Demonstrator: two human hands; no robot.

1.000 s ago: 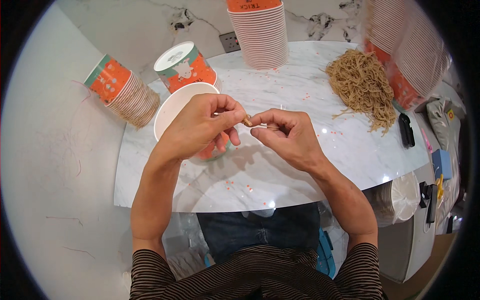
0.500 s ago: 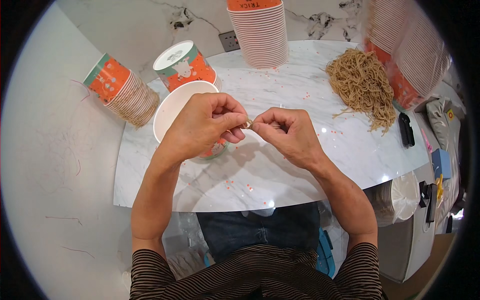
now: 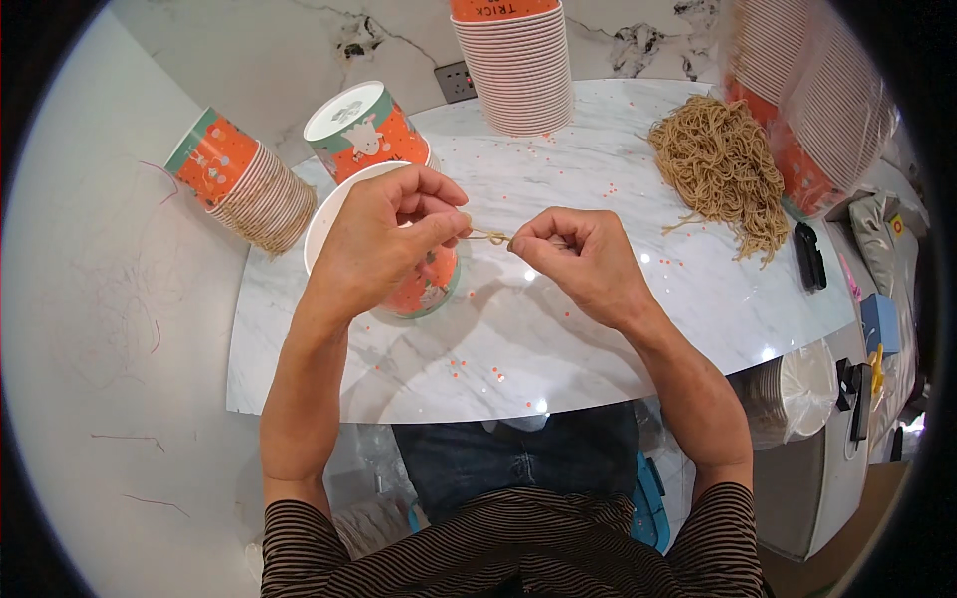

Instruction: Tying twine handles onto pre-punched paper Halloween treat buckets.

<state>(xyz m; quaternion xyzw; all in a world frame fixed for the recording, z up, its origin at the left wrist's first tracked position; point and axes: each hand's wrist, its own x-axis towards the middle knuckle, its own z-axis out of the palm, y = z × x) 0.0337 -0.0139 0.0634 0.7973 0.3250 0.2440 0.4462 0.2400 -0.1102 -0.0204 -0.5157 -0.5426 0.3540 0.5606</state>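
A short piece of tan string [image 3: 493, 238] stretches between my two hands over the table, with a small loop or knot near its right end. My left hand [image 3: 394, 234] pinches one end between thumb and fingertips. The other end is pinched by my right hand [image 3: 578, 254]. Beneath my left hand stands an orange-and-green paper bucket [image 3: 424, 284] with a white inside, partly hidden by that hand. A heap of the same tan string [image 3: 720, 169] lies at the far right of the table.
A nested bucket stack with string wound around it [image 3: 244, 184] leans at the left, beside an upturned bucket [image 3: 359, 130]. A tall bucket stack [image 3: 515, 75] stands at the back. Bagged buckets [image 3: 832, 110] and a black tool [image 3: 809, 257] are at the right. Orange dots litter the marble-patterned table [image 3: 558, 364].
My hands have drawn apart, the left one moving left and slightly up. More of the string now shows between them, with its loop visible.
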